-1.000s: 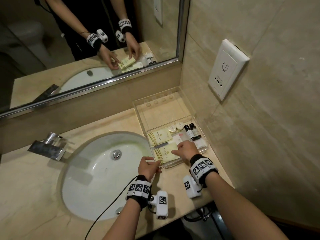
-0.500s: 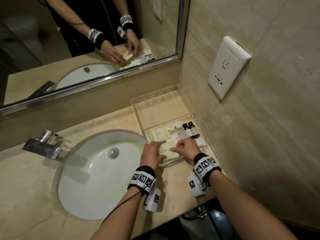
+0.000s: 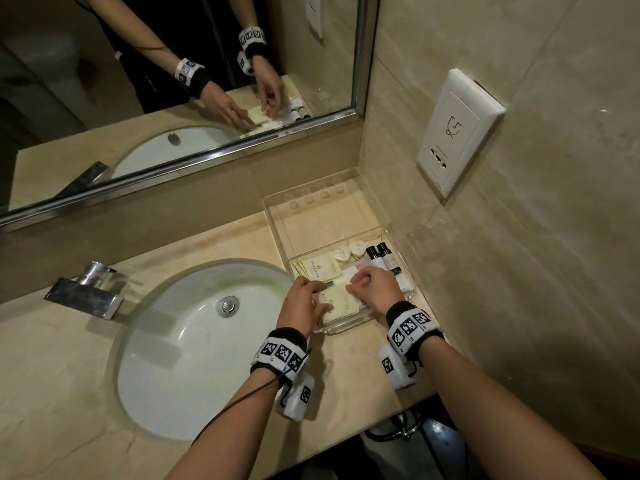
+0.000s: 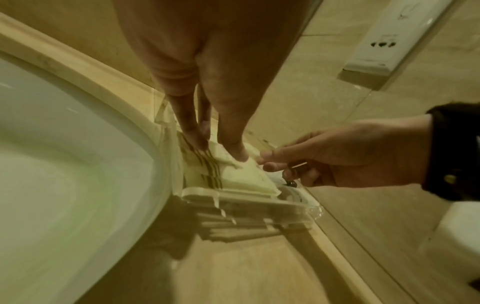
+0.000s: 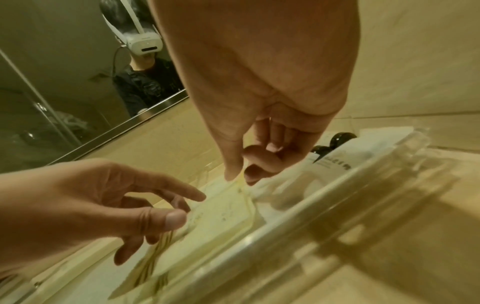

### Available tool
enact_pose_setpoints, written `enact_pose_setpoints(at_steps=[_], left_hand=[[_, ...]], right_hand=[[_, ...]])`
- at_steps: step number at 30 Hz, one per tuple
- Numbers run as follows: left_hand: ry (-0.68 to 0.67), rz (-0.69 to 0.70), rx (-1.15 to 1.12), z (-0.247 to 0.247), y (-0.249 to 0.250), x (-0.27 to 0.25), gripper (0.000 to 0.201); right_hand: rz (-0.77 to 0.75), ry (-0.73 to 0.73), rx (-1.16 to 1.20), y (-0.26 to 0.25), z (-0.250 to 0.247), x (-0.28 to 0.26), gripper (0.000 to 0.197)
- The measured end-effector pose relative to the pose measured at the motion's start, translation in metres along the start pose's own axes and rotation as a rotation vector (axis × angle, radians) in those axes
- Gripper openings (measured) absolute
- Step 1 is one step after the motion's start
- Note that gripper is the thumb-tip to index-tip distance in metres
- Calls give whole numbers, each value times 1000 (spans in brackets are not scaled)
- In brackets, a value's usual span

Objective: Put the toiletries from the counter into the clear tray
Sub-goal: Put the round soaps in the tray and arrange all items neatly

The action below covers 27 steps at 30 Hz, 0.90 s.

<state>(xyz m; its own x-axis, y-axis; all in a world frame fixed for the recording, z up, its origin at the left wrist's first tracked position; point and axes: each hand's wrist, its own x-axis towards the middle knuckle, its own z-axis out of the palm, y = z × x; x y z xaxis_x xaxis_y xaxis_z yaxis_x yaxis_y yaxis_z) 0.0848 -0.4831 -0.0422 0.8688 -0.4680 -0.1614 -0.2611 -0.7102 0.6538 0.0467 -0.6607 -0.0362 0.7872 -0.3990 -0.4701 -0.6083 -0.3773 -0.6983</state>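
The clear tray [image 3: 350, 328] stands on the counter right of the sink. It holds two pale yellow packets, two round soaps [image 3: 349, 251], white sachets and two dark-capped bottles [image 3: 384, 258]. Both hands are over the near packet [image 3: 341, 303]. My left hand [image 3: 317, 296] rests straight fingertips on its left part, as the left wrist view shows [image 4: 221, 152]. My right hand [image 3: 360, 284] pinches the packet's far right edge between thumb and forefinger [image 5: 240, 174]. The far packet [image 3: 317, 268] lies flat behind. The bottles [image 5: 330, 150] sit just beyond my right fingers.
A white sink basin [image 3: 207, 341] lies left of the tray, with a metal faucet [image 3: 90, 292] at its far left. The tiled wall with a socket plate [image 3: 457, 133] runs close along the tray's right side. A mirror [image 3: 173, 98] hangs behind.
My left hand has moved from the counter at the tray's front corner into the tray and onto the near packet. My right hand has stayed on that packet.
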Motion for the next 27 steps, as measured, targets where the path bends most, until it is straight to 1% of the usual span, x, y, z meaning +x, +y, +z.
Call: enact_pose_setpoints(at_steps=[3, 6, 8, 11, 13, 16, 19, 22, 24, 27], left_hand=[[104, 10, 27, -8, -4, 9, 33], [130, 13, 76, -12, -9, 21, 30], [120, 18, 100, -12, -11, 27, 33], [108, 23, 124, -12, -13, 31, 36], [96, 27, 134, -11, -15, 32, 39], [70, 29, 171, -11, -16, 34, 47], [21, 40, 220, -12, -16, 37, 59], [-27, 68, 258, -14, -15, 39, 64], [-45, 67, 247, -15, -17, 41, 64], [-58, 75, 227, -17, -18, 43, 62]], right_hand=[[16, 30, 52, -12, 4, 14, 17], [88, 38, 185, -21, 13, 25, 18], [159, 53, 208, -24, 20, 32, 17], [208, 67, 133, -26, 29, 38, 15], [198, 80, 88, -25, 32, 40, 18], [163, 67, 37, -24, 33, 42, 15], [124, 56, 25, -21, 31, 44, 21], [104, 18, 80, -17, 28, 45, 14], [113, -11, 145, -15, 26, 44, 24], [121, -52, 197, -15, 24, 42, 29]])
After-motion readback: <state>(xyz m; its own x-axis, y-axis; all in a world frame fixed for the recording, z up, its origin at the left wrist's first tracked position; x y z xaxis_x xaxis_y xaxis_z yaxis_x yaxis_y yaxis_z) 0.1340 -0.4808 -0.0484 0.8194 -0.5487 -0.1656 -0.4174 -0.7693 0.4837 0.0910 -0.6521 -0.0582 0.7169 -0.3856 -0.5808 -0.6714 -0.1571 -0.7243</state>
